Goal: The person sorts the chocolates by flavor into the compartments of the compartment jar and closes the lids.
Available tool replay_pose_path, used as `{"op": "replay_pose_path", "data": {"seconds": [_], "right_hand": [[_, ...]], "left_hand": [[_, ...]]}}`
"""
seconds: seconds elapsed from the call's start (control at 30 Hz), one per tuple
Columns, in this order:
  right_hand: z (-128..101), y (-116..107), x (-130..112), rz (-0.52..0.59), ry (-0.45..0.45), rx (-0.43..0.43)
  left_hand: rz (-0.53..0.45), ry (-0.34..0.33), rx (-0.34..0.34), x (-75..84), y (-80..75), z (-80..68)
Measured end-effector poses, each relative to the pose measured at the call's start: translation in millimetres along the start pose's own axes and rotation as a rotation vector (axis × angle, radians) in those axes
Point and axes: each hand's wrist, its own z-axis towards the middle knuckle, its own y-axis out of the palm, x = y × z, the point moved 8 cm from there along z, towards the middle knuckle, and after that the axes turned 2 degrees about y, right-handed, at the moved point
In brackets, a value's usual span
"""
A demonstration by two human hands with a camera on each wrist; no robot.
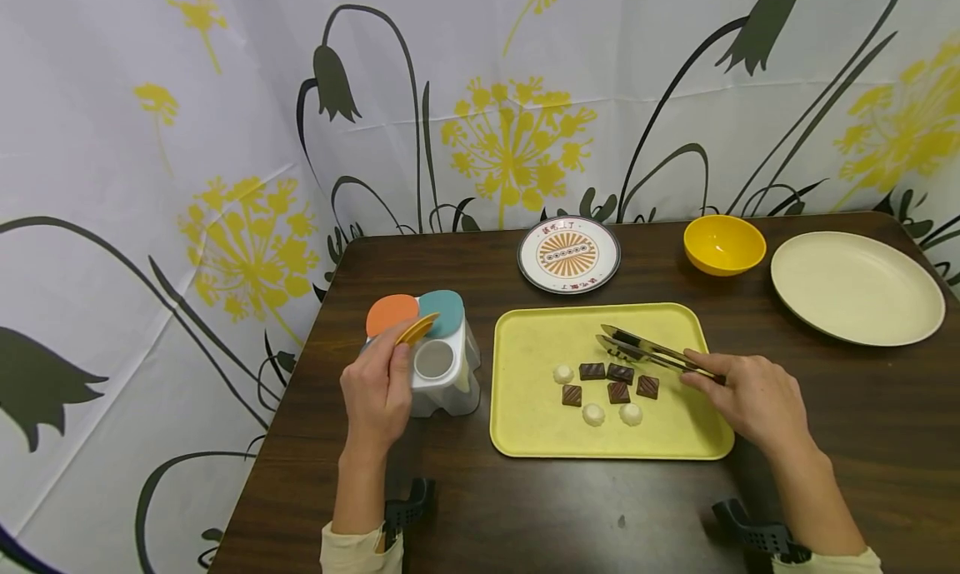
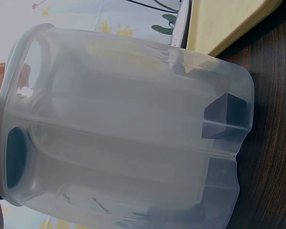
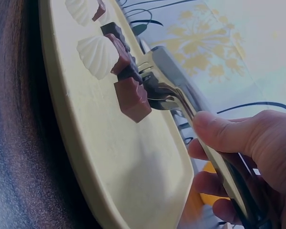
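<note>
My left hand (image 1: 377,395) pinches a round yellow lid (image 1: 417,329), tilted up beside an uncovered round opening (image 1: 433,360) in a clear plastic container (image 1: 467,374). Orange (image 1: 392,313) and teal (image 1: 441,311) lids cover two other openings. Through the container's wall, the left wrist view shows a dark chocolate-like piece (image 2: 225,116) near the bottom. My right hand (image 1: 759,397) holds metal tongs (image 3: 195,105), their tips over a yellow tray (image 1: 525,332). Several dark chocolates (image 1: 592,371) and white swirled candies (image 1: 593,414) lie on it, just in front of the tips.
Behind the tray stands a white patterned plate (image 1: 568,255). A yellow bowl (image 1: 724,245) and a large cream oval plate (image 1: 857,288) are at the back right. The brown table (image 1: 555,516) ends at a floral cloth backdrop (image 1: 517,141).
</note>
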Motion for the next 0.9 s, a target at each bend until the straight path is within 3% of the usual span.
{"op": "replay_pose_path", "data": {"seconds": [0.23,0.53,0.9], "right_hand": [[0,-4,3,-0.013,-0.009,0.047],[1,-19,-4,0.003,-0.048,0.197],[0,-41,-40,0.063,-0.197,0.327]], "left_hand": [[0.002,-0.006,-0.002,-0.7,0.6,0.1],[0.001,-0.005,-0.001,-0.4,0.7,0.4],[0.004,-0.015,-0.009,-1.2,1.1,-0.7]]}}
